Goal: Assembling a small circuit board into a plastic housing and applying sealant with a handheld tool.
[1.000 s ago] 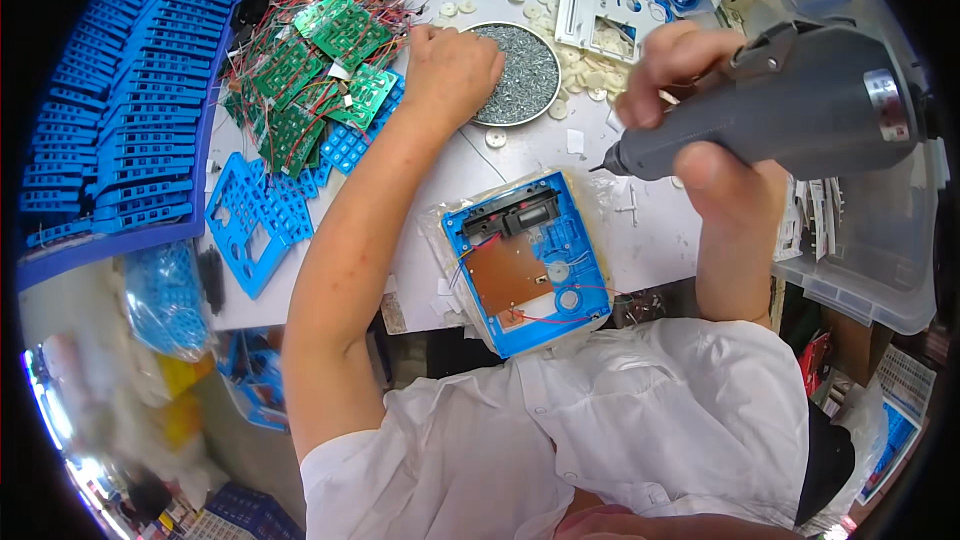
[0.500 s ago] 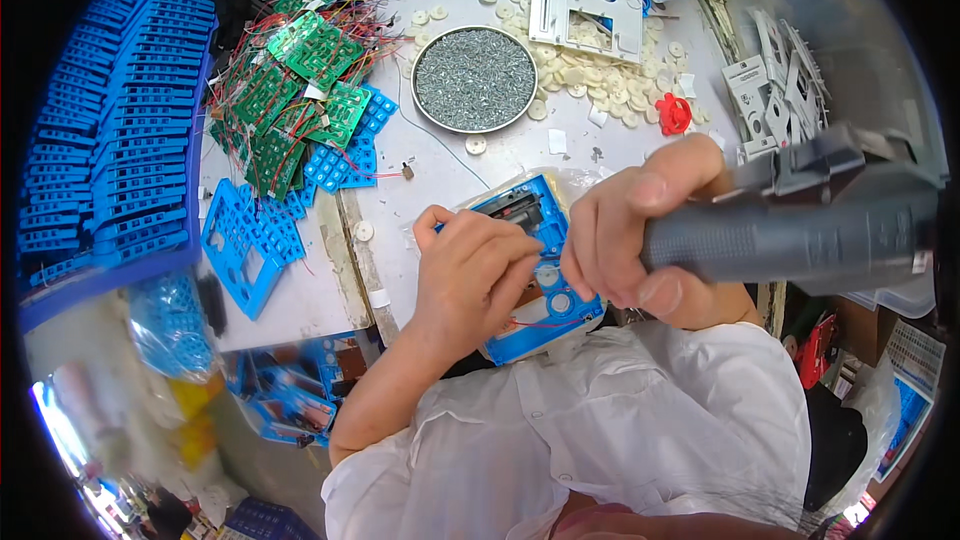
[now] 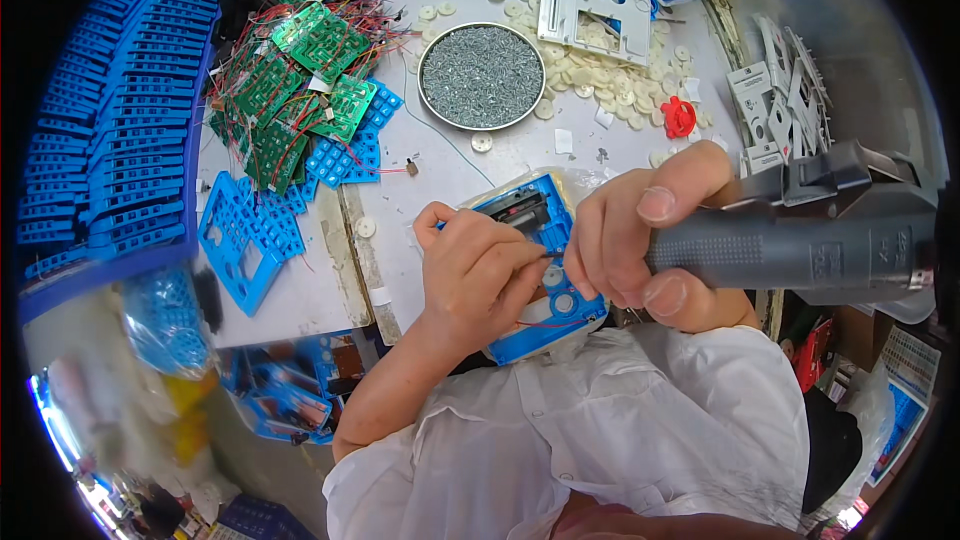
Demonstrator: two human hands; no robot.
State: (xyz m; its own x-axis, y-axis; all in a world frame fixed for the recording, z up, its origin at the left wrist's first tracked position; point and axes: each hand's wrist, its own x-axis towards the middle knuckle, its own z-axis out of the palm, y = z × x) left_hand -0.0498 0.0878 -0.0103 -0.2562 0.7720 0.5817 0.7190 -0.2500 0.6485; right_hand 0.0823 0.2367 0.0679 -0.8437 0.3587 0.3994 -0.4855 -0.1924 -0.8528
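In front of my chest lies a blue plastic casing with a black part set in its far end and a thin red wire near its front. My left hand rests over its left side, thumb and fingertips pinched together above the middle; whatever they hold is too small to make out. My right hand is wrapped round a grey power screwdriver, its body pointing off to the right. The tool's tip is hidden behind my fingers, close to the casing's right side.
Beyond the casing stands a round dish of small screws. Green circuit boards with red wires are heaped at the left, near stacked blue frames. Cream discs, a white panel and a red part lie at the back right.
The whole view has shifted slightly. Both hands keep nearly the same place over the casing, and the screwdriver has tilted a little in my right hand.
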